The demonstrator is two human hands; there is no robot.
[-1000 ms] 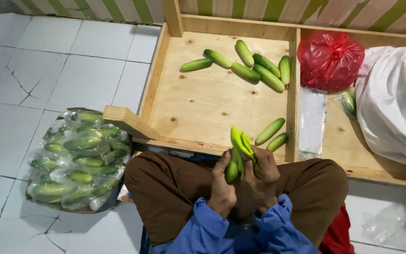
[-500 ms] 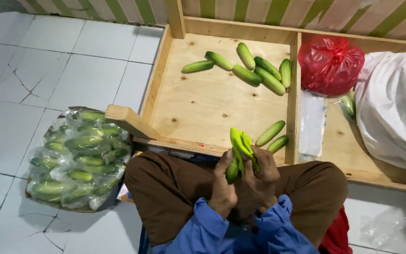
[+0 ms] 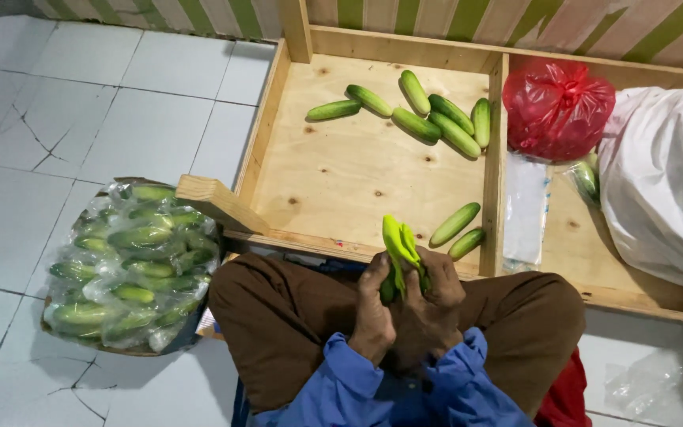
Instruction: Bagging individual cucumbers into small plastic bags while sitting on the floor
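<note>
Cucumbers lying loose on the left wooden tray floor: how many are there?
7: five cucumbers in a group near the far wall, two near the front right corner. The hands may hide others.

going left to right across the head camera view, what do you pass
Clear bag of cucumbers → hands holding a green cloth → wooden divider → red plastic bag → white sack.

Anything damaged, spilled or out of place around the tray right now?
Only the floor: cracked tiles left of the wooden tray. Cucumbers lie loose in the tray, none spilled. Both hands, left hand and right hand, grip a green bundle.
</note>
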